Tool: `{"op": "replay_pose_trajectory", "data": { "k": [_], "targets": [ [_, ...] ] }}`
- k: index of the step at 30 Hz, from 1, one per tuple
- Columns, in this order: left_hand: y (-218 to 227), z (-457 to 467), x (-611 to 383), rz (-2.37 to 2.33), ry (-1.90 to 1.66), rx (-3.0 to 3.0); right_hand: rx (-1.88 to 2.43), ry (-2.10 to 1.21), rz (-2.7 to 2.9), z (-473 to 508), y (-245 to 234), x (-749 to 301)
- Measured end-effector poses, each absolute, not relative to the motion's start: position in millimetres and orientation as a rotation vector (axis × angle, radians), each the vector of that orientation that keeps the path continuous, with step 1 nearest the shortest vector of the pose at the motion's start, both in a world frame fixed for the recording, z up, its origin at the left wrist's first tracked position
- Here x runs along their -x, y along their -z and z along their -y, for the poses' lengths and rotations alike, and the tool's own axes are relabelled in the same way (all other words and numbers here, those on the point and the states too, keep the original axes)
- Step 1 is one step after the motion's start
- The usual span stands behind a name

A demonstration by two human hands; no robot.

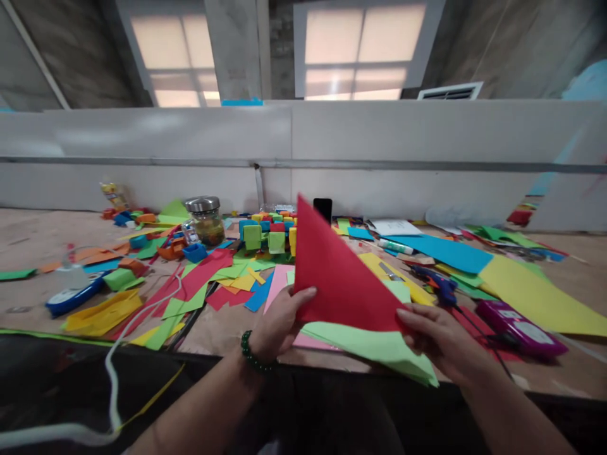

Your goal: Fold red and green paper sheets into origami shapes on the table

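Note:
A sheet of red paper [339, 281], triangular as I see it, is held up between my two hands above the table's front edge. My left hand [281, 319] pinches its lower left side, thumb on the near face. At its lower right corner, my right hand [434, 335] grips it between thumb and fingers. Light green paper sheets [370, 347] lie just below, sticking out past the table edge. Pink paper [279, 284] shows partly behind my left hand. The fingertips behind the red paper are hidden.
Small coloured paper chairs [253, 237] stand behind the red paper. To the left are a glass jar [208, 224], a blue toy boat [78, 297] and a white cable [114, 373]. On the right lie a glue gun [439, 284], a purple device [519, 328] and a glue stick [396, 246].

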State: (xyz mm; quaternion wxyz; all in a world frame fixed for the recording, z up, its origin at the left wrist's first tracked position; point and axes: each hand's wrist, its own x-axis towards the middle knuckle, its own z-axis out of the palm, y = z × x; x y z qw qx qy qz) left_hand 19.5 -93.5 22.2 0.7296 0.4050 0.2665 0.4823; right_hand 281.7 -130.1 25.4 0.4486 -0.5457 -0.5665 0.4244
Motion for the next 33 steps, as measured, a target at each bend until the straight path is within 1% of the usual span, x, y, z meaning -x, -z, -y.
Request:
{"op": "replay_pose_trajectory", "data": {
  "k": [1,2,3,4,6,7,9,11,15,18,21,24,26,28,30,33],
  "targets": [
    [-22,95,-20,-0.614,-1.093,-0.832,1.388,-1.010,1.495,130,-22,-278],
    [-21,95,-21,-0.641,-1.128,-0.789,1.436,-0.885,1.576,132,-19,-274],
    [-21,96,-21,-0.667,-1.168,-0.759,1.472,-0.666,1.642,134,-19,-268],
    [-20,96,-22,-0.694,-1.212,-0.739,1.469,-0.376,1.706,136,-20,-261],
    [-17,96,-25,-0.755,-1.300,-0.728,1.333,0.182,1.824,142,-25,-242],
    [-16,97,-26,-0.776,-1.331,-0.741,1.227,0.337,1.931,144,-28,-231],
    [-14,99,-29,-0.785,-1.355,-0.805,1.080,0.437,2.124,146,-31,-210],
    [-10,101,-31,-0.782,-1.375,-0.893,1.055,0.381,2.159,142,-30,-195],
    [-4,105,-24,-0.823,-1.392,-1.004,1.141,0.159,1.968,135,-17,-191],
    [-4,107,-17,-0.863,-1.369,-0.975,1.133,0.111,1.801,132,-8,-200],
    [-10,112,-10,-0.836,-1.334,-0.859,1.114,-0.009,1.665,123,-12,-214],
    [-12,121,-3,-0.782,-1.265,-0.706,1.208,-0.238,1.444,97,-28,-232],
    [-7,128,0,-0.783,-1.181,-0.648,1.219,-0.601,1.395,74,-40,-242],
    [2,134,-1,-0.786,-1.086,-0.615,1.297,-0.793,1.460,52,-47,-248],
    [12,139,-6,-0.777,-1.039,-0.575,1.456,-0.727,1.626,36,-52,-249],
    [20,140,-17,-0.772,-1.075,-0.462,1.576,-0.375,1.859,35,-55,-241]
  ]
}}
